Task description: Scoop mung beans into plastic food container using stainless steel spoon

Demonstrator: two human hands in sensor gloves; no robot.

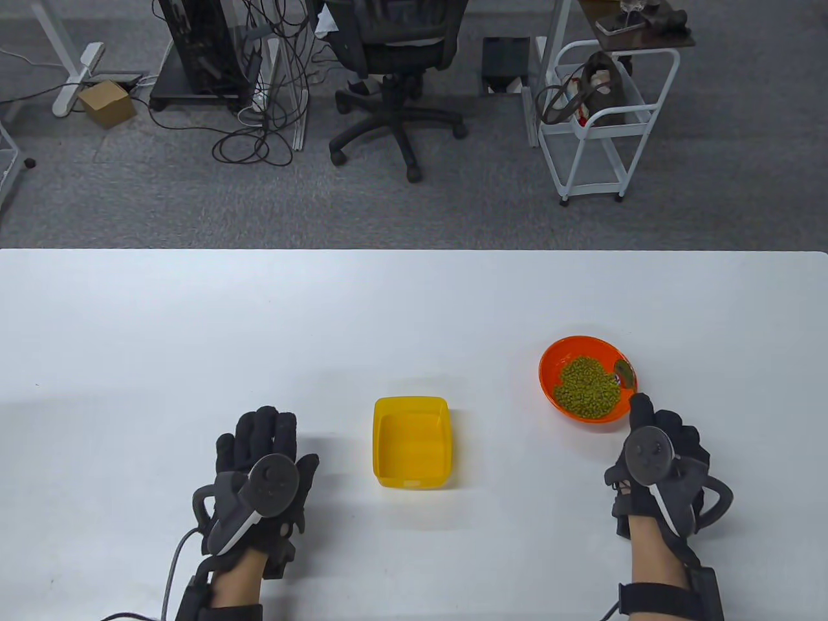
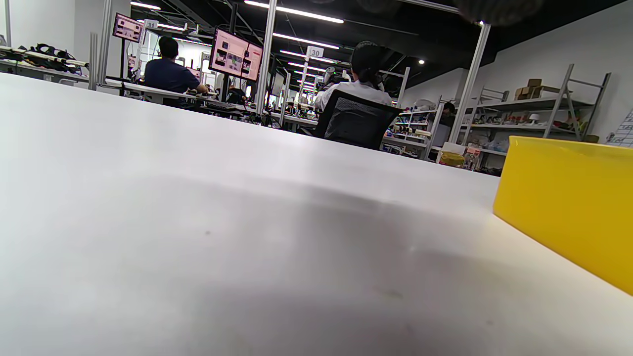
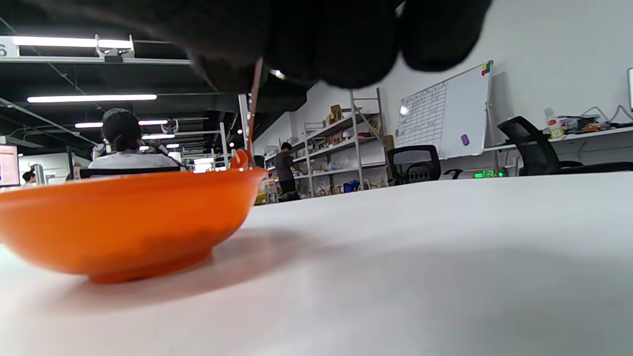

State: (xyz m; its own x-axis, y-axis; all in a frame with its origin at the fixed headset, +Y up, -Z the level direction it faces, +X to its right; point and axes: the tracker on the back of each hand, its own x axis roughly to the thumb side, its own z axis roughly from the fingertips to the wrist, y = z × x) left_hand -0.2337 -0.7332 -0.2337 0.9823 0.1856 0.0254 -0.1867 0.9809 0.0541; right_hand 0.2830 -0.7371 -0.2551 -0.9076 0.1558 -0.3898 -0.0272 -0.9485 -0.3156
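Mung beans point(image 1: 585, 386) all in orange bowl point(image 1: 550, 381) near tabletop's right edge, yellow container point(image 1: 410, 442) empty; right hand point(image 1: 656, 456) pinches spoon point(image 1: 625, 372) handle, left hand point(image 1: 265, 475) flat, fingers spread — no scoop moved yet.

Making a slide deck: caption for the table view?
Right hand reaches the spoon in the orange bowl of mung beans.

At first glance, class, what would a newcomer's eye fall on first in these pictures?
The orange bowl of green mung beans stands out at the table's right, with the spoon resting in it and the right hand at its near rim. The empty yellow container sits at the centre. The left hand lies on the white table, to the container's left.
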